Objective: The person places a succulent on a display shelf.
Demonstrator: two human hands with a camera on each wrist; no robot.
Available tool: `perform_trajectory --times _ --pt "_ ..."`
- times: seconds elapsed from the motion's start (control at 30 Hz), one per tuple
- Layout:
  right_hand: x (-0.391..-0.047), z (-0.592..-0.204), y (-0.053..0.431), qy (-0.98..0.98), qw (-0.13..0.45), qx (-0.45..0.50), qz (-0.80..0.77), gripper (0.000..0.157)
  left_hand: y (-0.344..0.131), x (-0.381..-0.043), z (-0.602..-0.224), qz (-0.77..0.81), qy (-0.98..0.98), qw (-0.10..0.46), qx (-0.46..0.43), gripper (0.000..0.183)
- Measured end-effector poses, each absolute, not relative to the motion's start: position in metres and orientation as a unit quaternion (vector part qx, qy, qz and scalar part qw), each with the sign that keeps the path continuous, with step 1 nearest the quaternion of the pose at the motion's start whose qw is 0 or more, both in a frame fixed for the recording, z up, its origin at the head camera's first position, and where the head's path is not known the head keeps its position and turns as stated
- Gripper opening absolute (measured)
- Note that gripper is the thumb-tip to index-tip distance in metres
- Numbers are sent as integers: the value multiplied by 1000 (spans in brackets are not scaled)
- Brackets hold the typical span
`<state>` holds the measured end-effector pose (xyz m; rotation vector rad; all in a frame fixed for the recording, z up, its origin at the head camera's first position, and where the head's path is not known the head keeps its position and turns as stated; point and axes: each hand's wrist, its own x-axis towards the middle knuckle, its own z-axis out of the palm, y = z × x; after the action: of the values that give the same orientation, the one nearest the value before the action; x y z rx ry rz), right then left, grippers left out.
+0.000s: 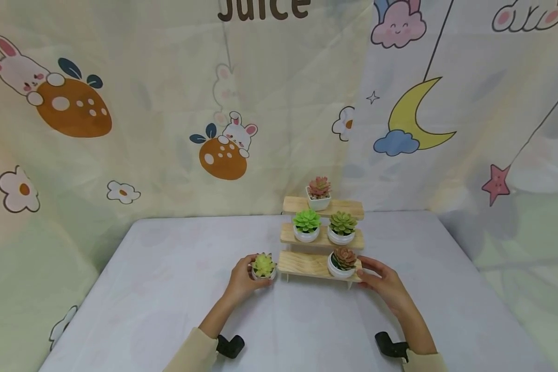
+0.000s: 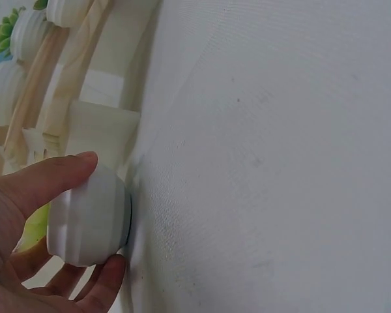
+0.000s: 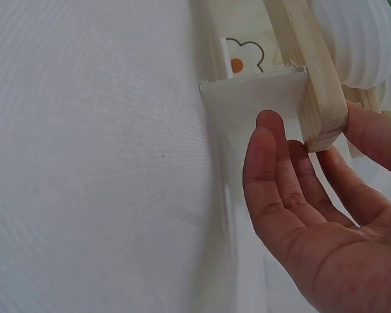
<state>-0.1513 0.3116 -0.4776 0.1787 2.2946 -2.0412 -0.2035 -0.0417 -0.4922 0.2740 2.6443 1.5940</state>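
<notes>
My left hand (image 1: 243,279) grips a small white pot holding a yellow-green artificial succulent (image 1: 263,264), just left of a tiered wooden plant stand (image 1: 302,262). In the left wrist view, the thumb and fingers wrap the white pot (image 2: 88,218), whose base is at or very near the tablecloth. My right hand (image 1: 385,284) pinches the right end of the stand's lowest board (image 3: 322,111), thumb above and index finger below. A reddish-brown succulent (image 1: 344,258) in a white pot sits on that board near the right hand.
The middle tier bears a bright green succulent (image 1: 306,221) and a darker green succulent (image 1: 342,223). On the top tier stands a pink succulent (image 1: 319,188) in a squarish pot. A white cloth covers the table (image 1: 181,258); a printed curtain (image 1: 158,103) hangs behind.
</notes>
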Motion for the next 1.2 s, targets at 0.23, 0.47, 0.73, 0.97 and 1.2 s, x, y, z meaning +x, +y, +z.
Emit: perform_trajectory --times 0.23,0.47,0.73,0.97,1.2 --pt "-150 -477 312 748 34 58 -661 58 -46 -199 -485 526 846 9 81 71" --pt "-150 -475 313 746 42 61 -662 58 -47 -196 -475 537 839 -3 86 70" --pt "-150 -475 313 748 40 61 -660 58 -38 -193 -463 558 824 -3 102 73" --pt "-151 -476 312 748 42 65 -659 58 -29 -189 -452 554 823 -14 128 70" --pt "-151 -477 311 747 46 66 -660 58 -25 -189 -448 552 823 -16 136 70"
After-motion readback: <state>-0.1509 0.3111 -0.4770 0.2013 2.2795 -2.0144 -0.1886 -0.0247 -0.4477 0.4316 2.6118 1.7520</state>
